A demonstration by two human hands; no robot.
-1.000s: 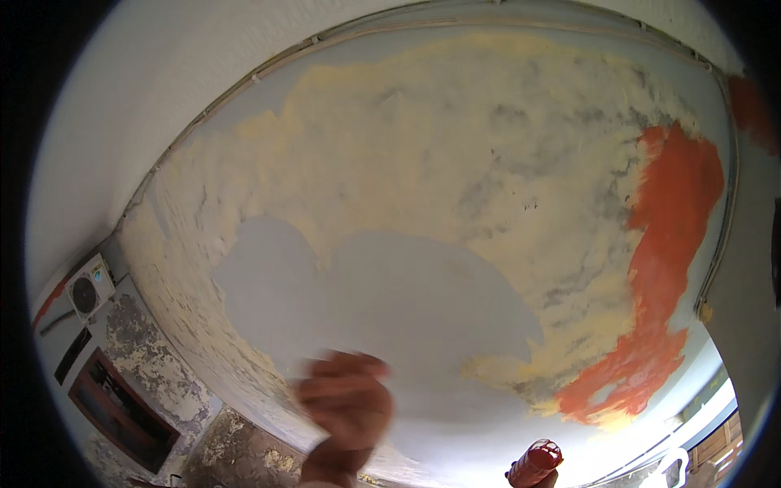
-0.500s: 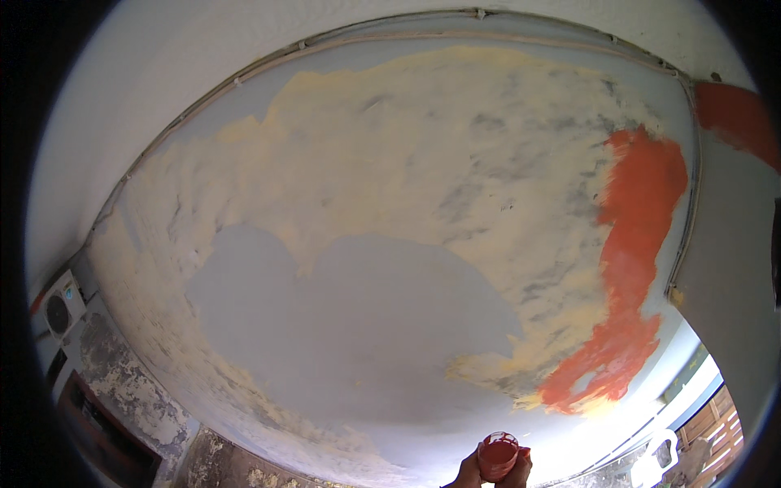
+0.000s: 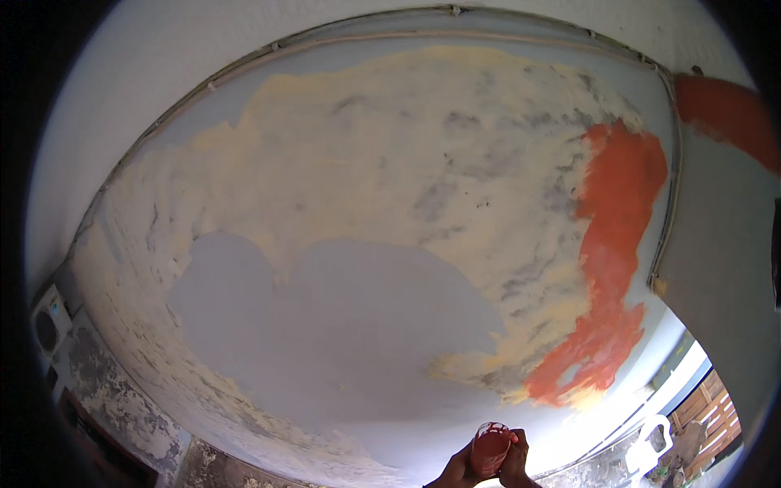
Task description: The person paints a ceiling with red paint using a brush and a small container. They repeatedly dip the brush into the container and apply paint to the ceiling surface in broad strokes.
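Observation:
Low in the picture, a clear cup (image 3: 490, 457) of red paint is held up in front of the painted surface, with red smears round its inner rim. My left hand (image 3: 458, 472) wraps the cup's left side. My right hand (image 3: 516, 462) is closed against its right side, with red on a fingertip near the rim. Whether the right fingers also hold something small is hard to make out. Above the hands spreads a broad grey surface (image 3: 390, 301) with cream-yellow patches. A thick band of red-orange paint (image 3: 622, 187) runs down its right part.
Pipes or cables (image 3: 277, 45) follow the surface's upper edge. More red paint (image 3: 724, 114) lies on the adjoining wall at the right. An air-conditioner unit (image 3: 47, 327) hangs at far left above a peeling wall (image 3: 114, 374). A white chair (image 3: 649, 449) stands lower right near wooden slats (image 3: 706, 415).
The view has shifted slightly, so the painted surface sits further left. Both hands and the cup appear a little higher, and more of my forearms shows.

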